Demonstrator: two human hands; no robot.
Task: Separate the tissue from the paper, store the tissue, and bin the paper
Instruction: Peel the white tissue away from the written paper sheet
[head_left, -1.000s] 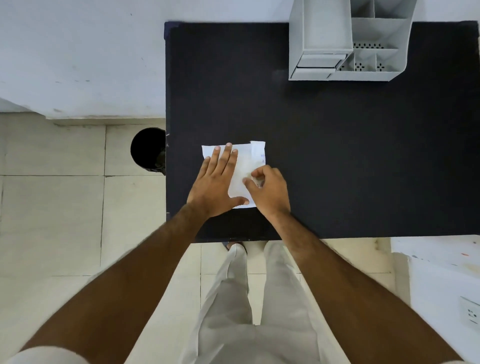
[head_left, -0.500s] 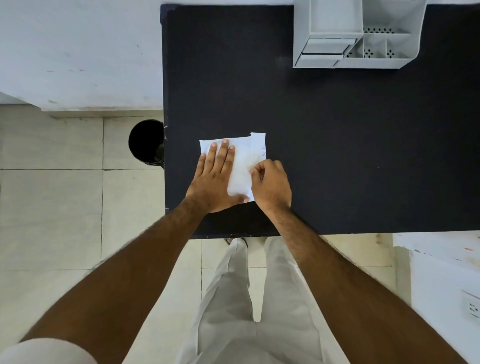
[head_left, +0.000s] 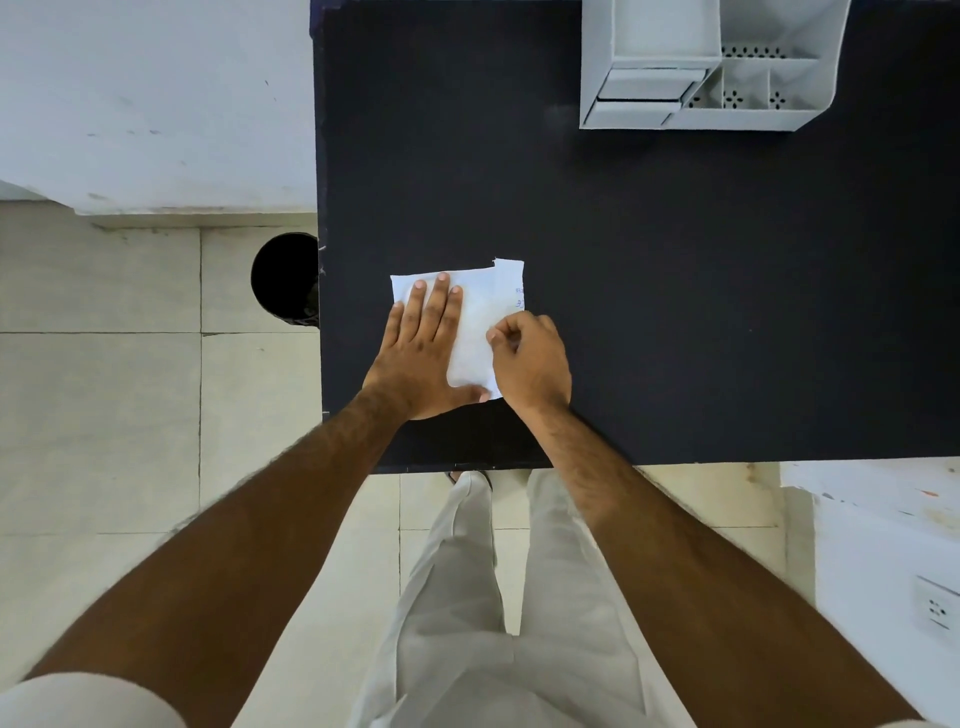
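Observation:
A white tissue (head_left: 475, 332) lies flat on the black table (head_left: 675, 291), on top of a sheet of paper (head_left: 510, 283) whose right strip, with blue writing, sticks out past it. My left hand (head_left: 423, 353) presses flat on the tissue's left half, fingers spread. My right hand (head_left: 530, 358) is curled at the right edge of the stack, thumb and fingertips pinched at that edge; which layer they hold is hidden. The lower part of both sheets is covered by my hands.
A grey desk organizer (head_left: 701, 67) with open compartments and small drawers stands at the table's far right. A round black bin (head_left: 285, 278) sits on the tiled floor against the table's left edge. My legs stand at the near edge.
My right hand has slid slightly right along the stack's edge and its fingers have curled tighter. My left hand stays pressed on the tissue. The camera has tilted a little.

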